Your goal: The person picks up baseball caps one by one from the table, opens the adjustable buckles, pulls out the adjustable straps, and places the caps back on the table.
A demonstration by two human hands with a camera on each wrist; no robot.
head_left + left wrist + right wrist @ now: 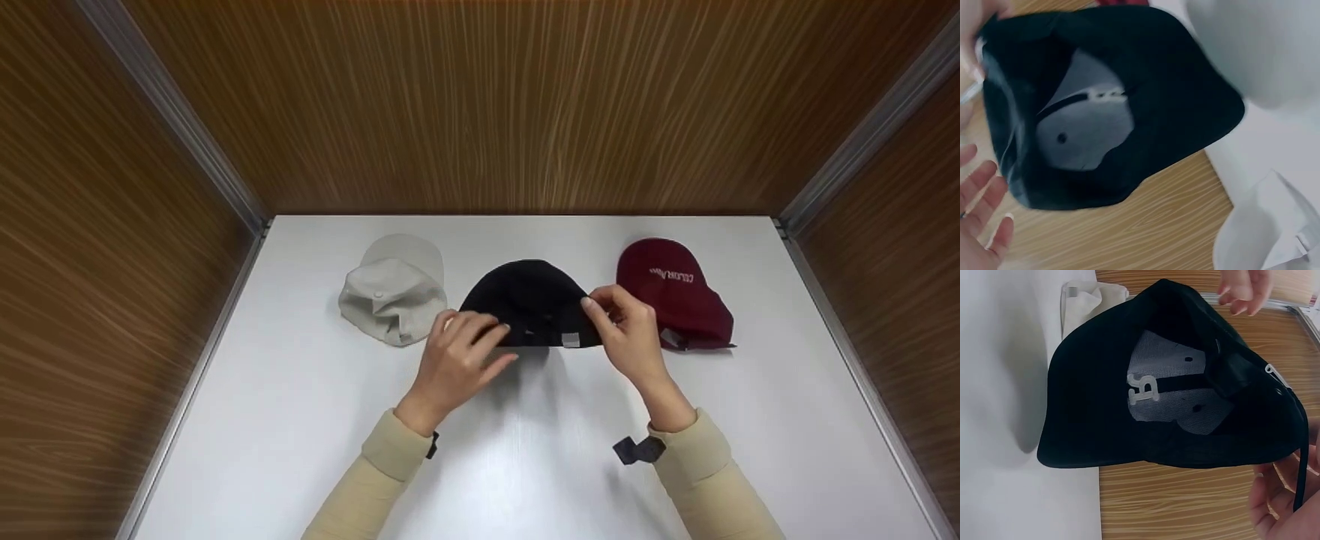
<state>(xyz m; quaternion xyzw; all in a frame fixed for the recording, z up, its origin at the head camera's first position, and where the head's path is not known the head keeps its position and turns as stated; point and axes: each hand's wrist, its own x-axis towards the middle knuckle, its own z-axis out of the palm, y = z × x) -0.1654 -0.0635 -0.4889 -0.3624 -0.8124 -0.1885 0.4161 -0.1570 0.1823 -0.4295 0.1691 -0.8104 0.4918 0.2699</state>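
Observation:
A black cap [525, 300] is held up off the white table between my hands, its inside showing in both wrist views. My right hand [634, 330] pinches the cap's rim at its right side, thumb in front in the head view. Beside the left part of the rim is my left hand [457, 360], fingers loosely bent; in the left wrist view its fingers [982, 194] are just apart from the fabric. Inside the black cap [1168, 391], pale stitching shows in the right wrist view. The black cap [1179, 101] points its brim right in the left wrist view.
On the white table [300, 420], an off-white cap [397, 289] lies left of the black one. A dark red cap [667, 292] with white lettering lies to the right. Wood-grain panels [510, 112] enclose the back and both sides.

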